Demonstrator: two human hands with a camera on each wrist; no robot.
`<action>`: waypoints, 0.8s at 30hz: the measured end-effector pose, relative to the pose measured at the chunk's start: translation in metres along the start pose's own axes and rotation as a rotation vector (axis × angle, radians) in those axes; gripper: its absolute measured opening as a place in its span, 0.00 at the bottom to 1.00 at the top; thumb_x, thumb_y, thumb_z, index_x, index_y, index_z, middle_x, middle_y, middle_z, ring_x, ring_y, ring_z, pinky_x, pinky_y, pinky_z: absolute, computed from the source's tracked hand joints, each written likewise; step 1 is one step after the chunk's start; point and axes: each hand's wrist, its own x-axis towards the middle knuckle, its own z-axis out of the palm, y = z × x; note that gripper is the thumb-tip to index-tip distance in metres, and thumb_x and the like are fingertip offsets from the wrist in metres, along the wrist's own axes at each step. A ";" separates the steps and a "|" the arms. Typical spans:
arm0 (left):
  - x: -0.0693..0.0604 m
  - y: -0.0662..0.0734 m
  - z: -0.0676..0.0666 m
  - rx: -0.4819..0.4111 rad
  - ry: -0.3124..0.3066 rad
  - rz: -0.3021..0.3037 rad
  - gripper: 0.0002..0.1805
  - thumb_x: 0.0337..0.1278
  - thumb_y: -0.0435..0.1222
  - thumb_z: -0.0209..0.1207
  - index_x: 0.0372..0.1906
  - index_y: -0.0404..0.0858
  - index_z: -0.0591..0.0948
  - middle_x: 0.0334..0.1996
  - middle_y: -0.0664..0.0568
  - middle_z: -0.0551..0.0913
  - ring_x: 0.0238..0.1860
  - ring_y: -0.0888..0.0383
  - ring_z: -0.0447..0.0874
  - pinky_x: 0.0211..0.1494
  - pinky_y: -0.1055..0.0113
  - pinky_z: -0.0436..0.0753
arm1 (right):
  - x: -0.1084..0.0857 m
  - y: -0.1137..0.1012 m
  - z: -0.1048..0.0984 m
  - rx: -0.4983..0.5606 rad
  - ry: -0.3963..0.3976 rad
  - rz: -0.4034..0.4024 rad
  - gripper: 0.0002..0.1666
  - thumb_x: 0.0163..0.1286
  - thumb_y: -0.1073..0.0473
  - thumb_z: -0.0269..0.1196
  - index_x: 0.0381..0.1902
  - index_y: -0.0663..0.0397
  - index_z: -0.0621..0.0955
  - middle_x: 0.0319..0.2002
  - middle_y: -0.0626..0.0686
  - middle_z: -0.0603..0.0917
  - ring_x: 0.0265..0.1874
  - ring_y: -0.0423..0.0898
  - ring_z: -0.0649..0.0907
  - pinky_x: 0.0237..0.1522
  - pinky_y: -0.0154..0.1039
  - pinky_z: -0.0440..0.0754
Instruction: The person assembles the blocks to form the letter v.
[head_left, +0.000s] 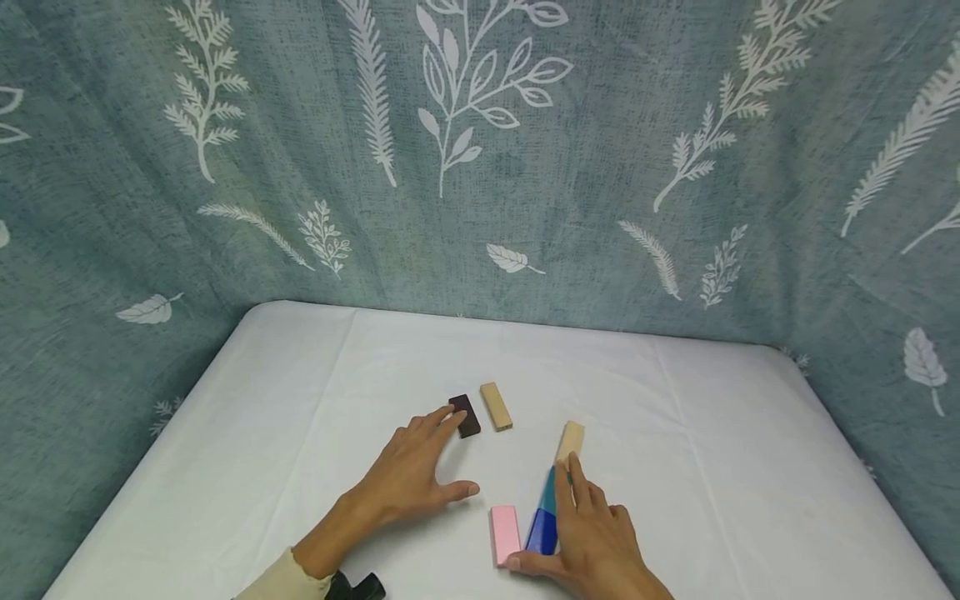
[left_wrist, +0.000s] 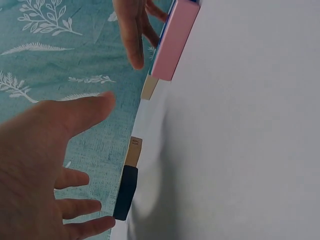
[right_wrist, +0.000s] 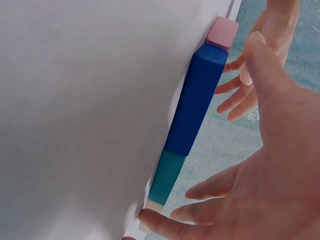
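Above the white-covered table (head_left: pixel 720 500), my left hand (head_left: pixel 408 471) is spread. Its fingertips reach a dark brown block (head_left: pixel 467 418), the thumb held apart; whether they touch it I cannot tell. Beside that lies a tan wooden block (head_left: pixel 496 406). My right hand (head_left: pixel 596 533) hovers with loose, extended fingers over a row: a pale wooden block (head_left: pixel 572 437), a teal block (right_wrist: pixel 167 177) and a blue block (right_wrist: pixel 197 100). A fingertip is close to the pale block in the right wrist view. The thumb is near a pink block (head_left: pixel 504 533). Neither hand holds anything.
A teal cloth with white leaf prints (head_left: pixel 465 217) hangs behind the table and along its sides. A black strap or device (head_left: pixel 356 587) is at the left wrist, by a beige sleeve (head_left: pixel 288 579).
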 end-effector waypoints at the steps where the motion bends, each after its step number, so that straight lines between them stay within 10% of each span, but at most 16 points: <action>1: 0.000 -0.001 0.000 -0.004 0.005 -0.004 0.52 0.52 0.62 0.67 0.77 0.41 0.65 0.75 0.45 0.64 0.70 0.45 0.67 0.66 0.46 0.69 | 0.000 0.000 0.000 -0.004 -0.001 -0.001 0.87 0.36 0.10 0.62 0.77 0.69 0.56 0.77 0.70 0.54 0.67 0.70 0.68 0.54 0.71 0.68; 24: 0.017 -0.013 -0.003 -0.049 0.033 -0.095 0.49 0.55 0.60 0.67 0.77 0.42 0.64 0.75 0.43 0.63 0.72 0.38 0.64 0.70 0.39 0.64 | 0.008 -0.004 0.003 -0.117 -0.041 0.026 0.84 0.40 0.09 0.58 0.76 0.69 0.58 0.76 0.68 0.58 0.66 0.66 0.68 0.52 0.68 0.70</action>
